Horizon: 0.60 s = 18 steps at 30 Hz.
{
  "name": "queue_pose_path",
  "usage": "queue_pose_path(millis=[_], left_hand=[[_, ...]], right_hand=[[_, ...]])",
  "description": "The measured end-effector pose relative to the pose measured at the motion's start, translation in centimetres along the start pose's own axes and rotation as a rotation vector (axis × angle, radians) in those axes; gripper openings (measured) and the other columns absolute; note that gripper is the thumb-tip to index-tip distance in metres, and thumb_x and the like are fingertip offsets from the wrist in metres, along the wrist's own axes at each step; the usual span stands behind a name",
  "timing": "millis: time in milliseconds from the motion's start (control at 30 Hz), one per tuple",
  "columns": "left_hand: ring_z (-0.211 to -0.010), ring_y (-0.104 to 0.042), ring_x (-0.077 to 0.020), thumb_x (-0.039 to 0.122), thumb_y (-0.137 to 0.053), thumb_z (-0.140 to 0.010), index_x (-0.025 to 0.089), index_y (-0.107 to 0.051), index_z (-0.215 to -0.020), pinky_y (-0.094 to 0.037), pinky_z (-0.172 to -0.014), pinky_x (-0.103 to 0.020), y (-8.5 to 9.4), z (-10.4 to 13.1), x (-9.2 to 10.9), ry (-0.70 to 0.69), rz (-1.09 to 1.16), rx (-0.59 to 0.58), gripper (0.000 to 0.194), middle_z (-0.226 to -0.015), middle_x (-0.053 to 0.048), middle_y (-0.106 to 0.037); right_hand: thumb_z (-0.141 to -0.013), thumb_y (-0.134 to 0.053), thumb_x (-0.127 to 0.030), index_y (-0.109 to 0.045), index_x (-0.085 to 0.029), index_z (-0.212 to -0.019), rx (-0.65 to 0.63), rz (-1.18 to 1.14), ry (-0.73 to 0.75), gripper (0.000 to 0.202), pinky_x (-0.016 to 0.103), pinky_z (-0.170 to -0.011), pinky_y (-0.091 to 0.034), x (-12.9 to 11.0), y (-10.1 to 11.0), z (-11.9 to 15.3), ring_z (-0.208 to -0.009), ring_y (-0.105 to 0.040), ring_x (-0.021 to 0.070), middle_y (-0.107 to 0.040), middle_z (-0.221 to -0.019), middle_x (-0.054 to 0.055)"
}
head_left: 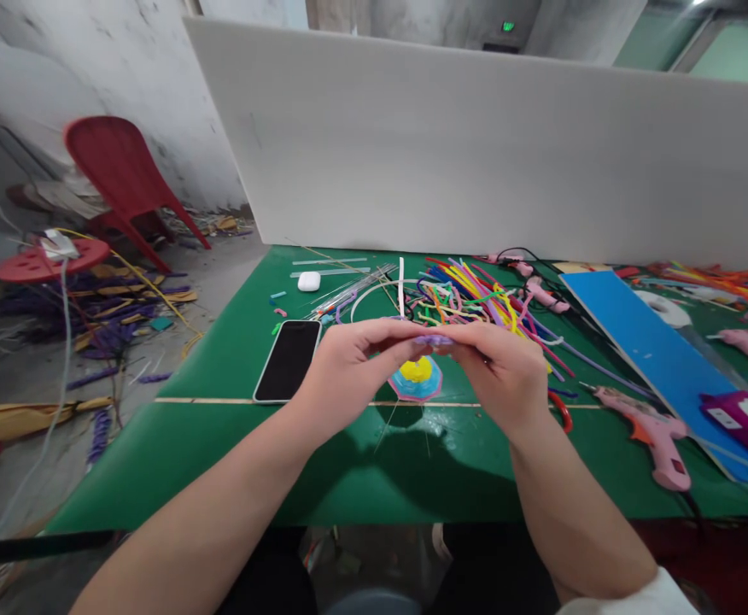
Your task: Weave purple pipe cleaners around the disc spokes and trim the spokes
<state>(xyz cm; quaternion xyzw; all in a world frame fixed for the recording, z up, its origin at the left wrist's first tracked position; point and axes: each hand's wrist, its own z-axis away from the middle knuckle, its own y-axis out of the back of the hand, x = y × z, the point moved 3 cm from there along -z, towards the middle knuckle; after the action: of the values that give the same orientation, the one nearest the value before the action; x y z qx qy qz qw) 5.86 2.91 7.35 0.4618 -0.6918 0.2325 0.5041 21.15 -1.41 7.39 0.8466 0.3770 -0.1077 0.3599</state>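
Note:
Both hands meet over the green table (pixel 220 461), with a small purple piece (pixel 435 340) pinched between their fingertips. My left hand (pixel 365 359) is closed on its left side, thumb and forefinger pressed together. From the right, my right hand (pixel 502 363) grips the same piece with curled fingers. Just below the fingertips is an octagonal woven disc (pixel 417 380), yellow in the middle, then blue, with a pink rim. Its upper part is hidden by the hands, and thin sticks show below it. Behind the hands lies a pile of coloured pipe cleaners (pixel 476 295).
A phone (pixel 289 360) and a white earphone case (pixel 308 281) lie at the left. Pink glue guns (pixel 659 436), a blue board (pixel 643 350) and a tape roll (pixel 662 309) are at the right. A white panel (pixel 476 154) stands behind the table.

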Motion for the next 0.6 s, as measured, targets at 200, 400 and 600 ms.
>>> queue_pose_path(millis=[200,400,600], left_hand=[[-0.062,-0.057,-0.0078,0.024,-0.061,-0.075,0.016,-0.062,-0.081,-0.044,-0.053,-0.017,0.6,-0.6,-0.7,0.198,0.269,0.031,0.009,-0.068,0.0,-0.063],[-0.044,-0.037,-0.0013,0.027,-0.059,-0.077,0.016,-0.058,-0.081,-0.027,-0.039,-0.013,1.7,-1.0,-1.2,0.222,0.29,0.121,0.012,-0.066,0.001,-0.058],[-0.061,-0.055,-0.0084,0.041,-0.05,-0.08,0.02,-0.058,-0.105,-0.044,-0.053,-0.018,0.5,0.1,0.0,0.224,0.082,-0.143,0.033,-0.076,-0.002,-0.064]], right_hand=[[-0.079,-0.058,-0.024,-0.067,-0.024,-0.091,-0.001,-0.066,-0.182,0.016,0.023,-0.056,-0.05,0.8,0.9,-0.2,-0.059,-0.062,0.0107,-0.069,-0.073,-0.001],[-0.079,-0.058,-0.023,-0.068,-0.023,-0.086,-0.063,0.033,-0.194,0.013,0.026,-0.063,-0.048,1.8,2.6,-0.6,-0.071,-0.061,0.0134,-0.068,-0.077,0.0],[-0.08,-0.055,-0.019,-0.065,-0.021,-0.082,-0.195,0.092,-0.131,0.011,0.025,-0.068,-0.046,0.2,3.2,0.2,-0.075,-0.059,0.0124,-0.066,-0.08,0.0]])
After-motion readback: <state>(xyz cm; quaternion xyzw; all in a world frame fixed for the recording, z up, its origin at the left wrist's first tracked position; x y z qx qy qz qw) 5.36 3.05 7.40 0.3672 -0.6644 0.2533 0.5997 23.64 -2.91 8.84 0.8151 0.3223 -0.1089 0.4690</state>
